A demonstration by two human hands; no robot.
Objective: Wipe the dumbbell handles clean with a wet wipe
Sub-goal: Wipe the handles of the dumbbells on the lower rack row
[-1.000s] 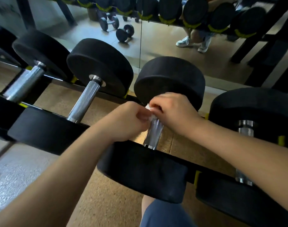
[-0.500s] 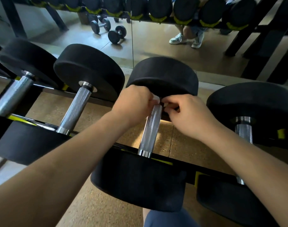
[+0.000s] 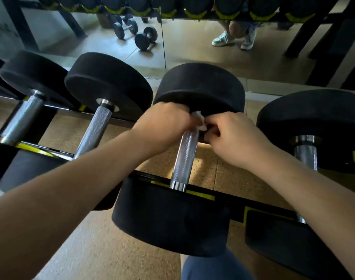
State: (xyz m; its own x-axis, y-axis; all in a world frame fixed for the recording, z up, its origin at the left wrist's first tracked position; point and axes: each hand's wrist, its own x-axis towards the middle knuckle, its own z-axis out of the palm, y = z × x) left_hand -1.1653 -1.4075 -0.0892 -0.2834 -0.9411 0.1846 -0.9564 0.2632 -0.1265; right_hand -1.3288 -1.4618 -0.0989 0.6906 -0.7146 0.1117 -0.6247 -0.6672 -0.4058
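Note:
A black dumbbell with a knurled steel handle lies on the rack in the middle of the view. A small white wet wipe is bunched at the far end of that handle, just under the far weight head. My left hand curls round the wipe and the handle from the left. My right hand pinches the wipe from the right with curled fingers. The near part of the handle is bare.
More dumbbells lie on the rack: two to the left and one to the right. A mirror behind the rack reflects loose dumbbells and a person's shoes. Cork floor shows below.
Both hands have slid with the wipe from the middle of the handle to its far end. The view has tilted slightly.

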